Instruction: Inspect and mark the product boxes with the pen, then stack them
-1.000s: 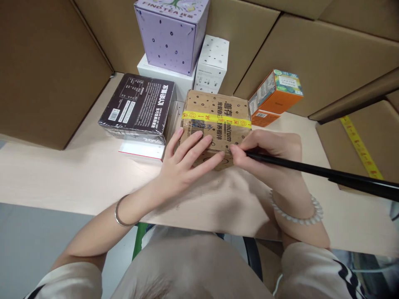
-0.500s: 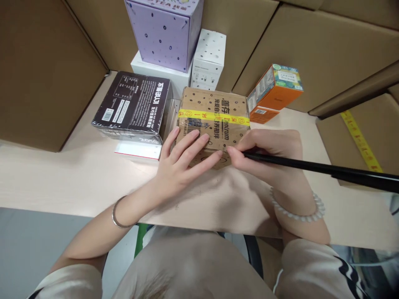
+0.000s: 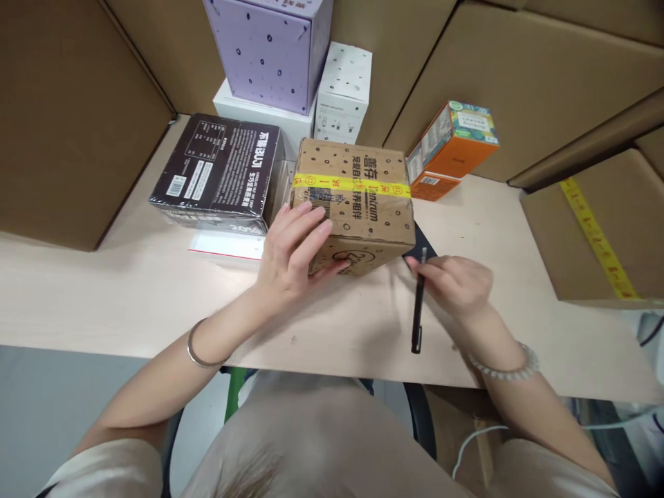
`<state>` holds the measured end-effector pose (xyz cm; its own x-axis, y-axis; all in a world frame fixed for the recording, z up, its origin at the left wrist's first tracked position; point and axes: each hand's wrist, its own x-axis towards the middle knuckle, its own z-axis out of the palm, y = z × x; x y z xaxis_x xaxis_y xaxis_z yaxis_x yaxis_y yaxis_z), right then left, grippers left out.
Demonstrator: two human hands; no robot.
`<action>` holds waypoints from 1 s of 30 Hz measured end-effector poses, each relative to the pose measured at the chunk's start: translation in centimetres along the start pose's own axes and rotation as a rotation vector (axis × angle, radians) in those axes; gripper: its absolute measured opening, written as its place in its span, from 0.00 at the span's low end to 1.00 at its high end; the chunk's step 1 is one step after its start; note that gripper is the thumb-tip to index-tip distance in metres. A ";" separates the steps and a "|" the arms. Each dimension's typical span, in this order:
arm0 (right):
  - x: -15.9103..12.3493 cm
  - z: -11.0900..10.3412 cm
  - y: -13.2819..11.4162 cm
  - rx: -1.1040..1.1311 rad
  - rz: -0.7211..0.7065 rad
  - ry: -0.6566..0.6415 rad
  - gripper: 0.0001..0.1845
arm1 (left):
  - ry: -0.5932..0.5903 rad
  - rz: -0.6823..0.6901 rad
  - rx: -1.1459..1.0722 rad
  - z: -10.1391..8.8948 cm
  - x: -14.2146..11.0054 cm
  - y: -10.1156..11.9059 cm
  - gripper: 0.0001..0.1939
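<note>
While the right hand [image 3: 460, 286] pinches a black pen [image 3: 417, 315], its ten o'clock holds the Centrum carton [image 3: 355, 200]. Half-open left hand [image 3: 287, 256] touches it

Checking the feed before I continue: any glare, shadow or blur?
Head view: glare on the dark box, along its wrapped front edge; head view: soft shadow on the tabletop before the dotted cardboard box; head view: hair at the bottom looks blurred, but the pen is distinguishable.
</note>
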<state>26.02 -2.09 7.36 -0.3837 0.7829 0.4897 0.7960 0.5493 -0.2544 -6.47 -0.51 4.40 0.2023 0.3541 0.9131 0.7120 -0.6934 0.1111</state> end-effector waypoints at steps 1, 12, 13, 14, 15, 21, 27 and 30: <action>-0.4 0.6 0.5 -0.015 0.018 -0.077 0.17 | 0.001 0.008 0.008 0.2 0.1 0.1 0.43; -0.7 2.8 1.4 -0.064 -0.012 -0.390 0.23 | 0.040 0.069 0.150 1.3 -0.4 0.1 0.31; -0.8 2.9 1.4 -0.075 -0.016 -0.408 0.24 | 0.026 0.066 0.162 1.3 -0.5 0.0 0.32; -0.9 2.9 1.4 -0.092 -0.030 -0.425 0.25 | 0.014 0.066 0.164 1.3 -0.6 -0.1 0.33; -1.1 3.0 1.4 -0.111 -0.054 -0.440 0.26 | 0.005 0.065 0.158 1.2 -0.7 -0.2 0.33; -1.3 3.7 1.5 -0.187 -0.030 -0.348 0.24 | -0.030 0.031 0.055 0.9 -0.8 -0.6 0.38; -1.4 4.1 3.0 -0.320 0.453 -0.048 0.53 | -0.083 -0.168 -0.240 0.4 -0.4 -0.7 0.59; -1.8 4.1 3.8 -0.280 0.570 -0.149 0.56 | -0.186 -0.177 -0.235 0.2 -0.1 -1.0 0.55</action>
<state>27.79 -0.21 2.16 0.0901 0.9722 0.2161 0.9780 -0.0454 -0.2036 -7.09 0.23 4.13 0.2238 0.5752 0.7868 0.5774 -0.7286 0.3684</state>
